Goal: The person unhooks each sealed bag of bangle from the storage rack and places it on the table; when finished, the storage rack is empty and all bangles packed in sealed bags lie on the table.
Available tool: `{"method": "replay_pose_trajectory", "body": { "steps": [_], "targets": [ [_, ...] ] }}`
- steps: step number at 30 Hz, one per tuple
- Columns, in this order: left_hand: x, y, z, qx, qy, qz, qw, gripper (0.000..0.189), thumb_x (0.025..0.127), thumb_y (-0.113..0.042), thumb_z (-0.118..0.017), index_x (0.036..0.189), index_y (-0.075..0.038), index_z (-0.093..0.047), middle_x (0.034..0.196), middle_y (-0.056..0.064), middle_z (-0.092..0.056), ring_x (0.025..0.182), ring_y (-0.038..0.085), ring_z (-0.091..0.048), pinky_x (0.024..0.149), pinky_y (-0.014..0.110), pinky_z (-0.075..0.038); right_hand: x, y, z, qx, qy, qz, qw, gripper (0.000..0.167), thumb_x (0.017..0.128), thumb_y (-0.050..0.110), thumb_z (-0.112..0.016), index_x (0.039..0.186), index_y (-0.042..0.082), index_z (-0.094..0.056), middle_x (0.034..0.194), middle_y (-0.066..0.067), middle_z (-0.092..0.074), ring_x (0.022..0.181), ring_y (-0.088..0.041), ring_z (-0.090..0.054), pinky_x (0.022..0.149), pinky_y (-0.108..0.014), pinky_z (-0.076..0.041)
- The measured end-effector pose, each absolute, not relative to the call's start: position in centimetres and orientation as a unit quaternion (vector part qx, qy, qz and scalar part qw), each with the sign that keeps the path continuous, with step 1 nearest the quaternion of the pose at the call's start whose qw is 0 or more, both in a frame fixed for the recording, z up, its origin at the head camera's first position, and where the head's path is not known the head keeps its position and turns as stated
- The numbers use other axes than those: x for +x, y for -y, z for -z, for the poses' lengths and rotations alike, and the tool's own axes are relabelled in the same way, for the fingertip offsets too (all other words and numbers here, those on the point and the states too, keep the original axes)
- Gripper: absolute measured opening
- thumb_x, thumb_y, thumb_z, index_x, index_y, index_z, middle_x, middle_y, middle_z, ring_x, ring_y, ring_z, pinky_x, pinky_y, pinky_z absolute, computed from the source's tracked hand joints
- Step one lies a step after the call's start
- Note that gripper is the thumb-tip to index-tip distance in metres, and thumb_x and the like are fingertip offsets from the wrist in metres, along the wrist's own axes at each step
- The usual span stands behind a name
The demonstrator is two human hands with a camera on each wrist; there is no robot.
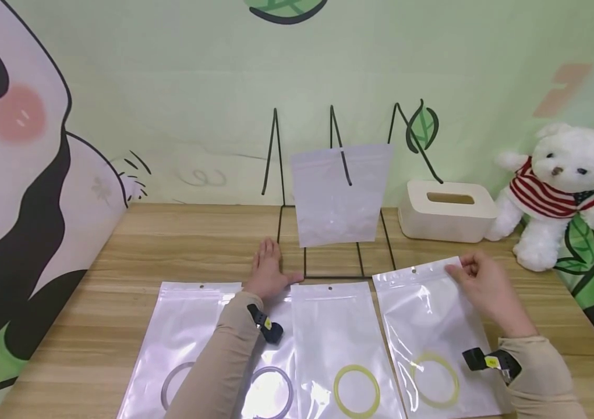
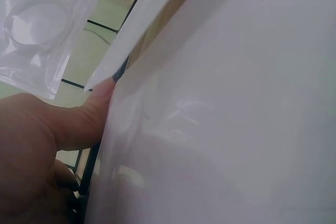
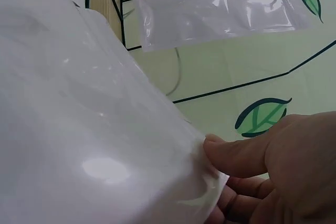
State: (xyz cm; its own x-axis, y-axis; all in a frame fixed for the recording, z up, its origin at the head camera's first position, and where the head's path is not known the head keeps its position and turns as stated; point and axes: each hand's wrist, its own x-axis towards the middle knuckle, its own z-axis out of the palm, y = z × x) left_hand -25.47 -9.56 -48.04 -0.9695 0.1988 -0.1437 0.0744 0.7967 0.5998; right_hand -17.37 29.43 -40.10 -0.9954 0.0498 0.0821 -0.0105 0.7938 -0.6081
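Note:
My right hand (image 1: 488, 285) pinches the top right corner of the rightmost clear-fronted zip bag (image 1: 423, 320), which lies tilted on the table with a yellow ring (image 1: 456, 384) inside. In the right wrist view the thumb presses on that bag's corner (image 3: 202, 171). My left hand (image 1: 267, 276) rests by the front of a black wire rack (image 1: 339, 277), fingers straight and thumb spread. Beneath the left wrist lies a second zip bag (image 1: 283, 308) holding a grey ring. A white-backed bag (image 1: 336, 198) hangs from the rack's middle hook.
Another zip bag (image 1: 187, 326) with a grey ring lies at the left, partly under the left sleeve. Between the arms is a bag (image 1: 331, 326) with a yellow ring. Behind on the right stand a white tissue box (image 1: 449, 224) and a teddy bear (image 1: 559, 186).

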Motion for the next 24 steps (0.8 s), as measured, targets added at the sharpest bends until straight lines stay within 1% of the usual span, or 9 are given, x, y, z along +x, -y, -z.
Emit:
{"method": "replay_pose_trajectory", "body": {
  "steps": [6,12,14,16,18,21,24],
  "targets": [
    [-25.3,9.6,47.9,0.070,-0.940,-0.317,0.101,0.108,0.084,-0.045,-0.072,0.151,0.008,-0.005,0.158,0.022,0.007,0.146,0.031,0.012,0.117,0.045,0.007,-17.3,-30.0,40.8,-0.034,0.953,-0.300,-0.034,0.046,0.100,0.032,-0.054,0.113,-0.012,-0.052,0.085,-0.016,-0.055,0.072,-0.024,-0.051,0.054,-0.031,-0.044],
    [-25.3,9.5,47.9,0.068,-0.942,-0.313,0.101,0.108,0.084,-0.046,-0.072,0.151,0.007,-0.005,0.159,0.021,0.007,0.146,0.030,0.012,0.117,0.044,0.006,-17.3,-30.5,41.5,-0.019,0.953,-0.297,-0.061,0.046,0.098,0.032,-0.056,0.112,-0.012,-0.057,0.081,-0.010,-0.058,0.068,-0.021,-0.051,0.053,-0.031,-0.043],
    [-25.3,9.5,47.9,0.068,-0.942,-0.312,0.102,0.108,0.084,-0.046,-0.072,0.151,0.007,-0.005,0.159,0.021,0.007,0.146,0.030,0.012,0.117,0.044,0.006,-17.4,-30.6,41.7,-0.012,0.954,-0.293,-0.064,0.049,0.098,0.033,-0.057,0.114,-0.013,-0.057,0.081,-0.011,-0.059,0.069,-0.021,-0.052,0.054,-0.032,-0.043],
    [-25.3,9.5,47.9,0.067,-0.943,-0.311,0.102,0.108,0.084,-0.046,-0.072,0.151,0.007,-0.006,0.159,0.021,0.008,0.146,0.030,0.012,0.117,0.044,0.006,-17.4,-30.6,41.8,-0.003,0.956,-0.287,-0.063,0.053,0.098,0.034,-0.056,0.116,-0.016,-0.056,0.084,-0.015,-0.062,0.073,-0.024,-0.057,0.057,-0.034,-0.047],
    [-25.4,9.5,47.9,0.067,-0.943,-0.311,0.101,0.108,0.084,-0.046,-0.071,0.151,0.006,-0.006,0.159,0.020,0.008,0.146,0.030,0.012,0.117,0.044,0.006,-17.5,-30.7,41.8,0.004,0.959,-0.276,-0.064,0.059,0.099,0.037,-0.054,0.120,-0.018,-0.054,0.092,-0.023,-0.064,0.079,-0.028,-0.061,0.061,-0.037,-0.051],
    [-25.4,9.6,47.9,0.067,-0.943,-0.311,0.102,0.108,0.084,-0.046,-0.071,0.151,0.006,-0.006,0.159,0.020,0.008,0.146,0.030,0.013,0.117,0.044,0.007,-17.5,-30.8,41.8,0.011,0.962,-0.265,-0.070,0.069,0.100,0.043,-0.050,0.124,-0.021,-0.049,0.106,-0.033,-0.062,0.091,-0.037,-0.063,0.070,-0.045,-0.054],
    [-25.4,9.6,47.9,0.068,-0.942,-0.313,0.102,0.108,0.084,-0.046,-0.072,0.151,0.007,-0.005,0.159,0.021,0.008,0.146,0.030,0.013,0.117,0.044,0.007,-17.5,-30.7,41.6,0.011,0.962,-0.261,-0.080,0.074,0.100,0.047,-0.046,0.127,-0.021,-0.046,0.112,-0.037,-0.059,0.094,-0.040,-0.063,0.073,-0.049,-0.053]
  ]
}}
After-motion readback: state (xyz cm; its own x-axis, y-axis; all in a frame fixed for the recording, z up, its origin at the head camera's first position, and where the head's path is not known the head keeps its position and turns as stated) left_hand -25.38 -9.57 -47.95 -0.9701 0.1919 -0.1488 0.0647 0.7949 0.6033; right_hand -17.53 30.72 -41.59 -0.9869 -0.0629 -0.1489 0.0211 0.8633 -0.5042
